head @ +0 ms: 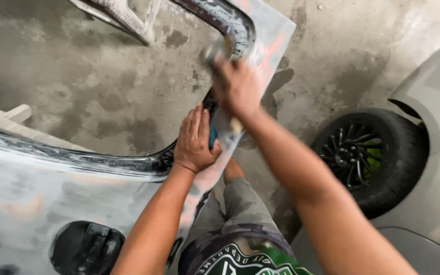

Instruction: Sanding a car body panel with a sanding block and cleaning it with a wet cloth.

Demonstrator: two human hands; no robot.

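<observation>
A person stands over a detached grey car door [42,198], seen from above, and both hands work on the narrow pillar of its window frame. The door's sanded panel fills the near left of the view, patched with pale primer and faint orange spots, and a dark round recess [86,248] sits in it near the bottom edge. The black-edged window frame [230,25] curves up from the panel towards the far centre.

The left hand [195,140] lies flat on the pillar, fingers together and stretched out, palm pressed down beside the frame's inner corner. A blue thing [213,136] shows just under its thumb side, touching the pillar; what it is cannot be told.

The right hand [236,85] is further along the pillar, blurred, its fingers curled over something small and pale [236,125] that sticks out below the palm. How tightly it closes cannot be told through the blur.

Below the hands show the person's grey trousers [238,203] and a bare foot on the stained concrete floor [103,86]. At the right stands a grey car [434,168] with a black wheel [355,153]. A pale metal stand [123,18] shows at the far left.
</observation>
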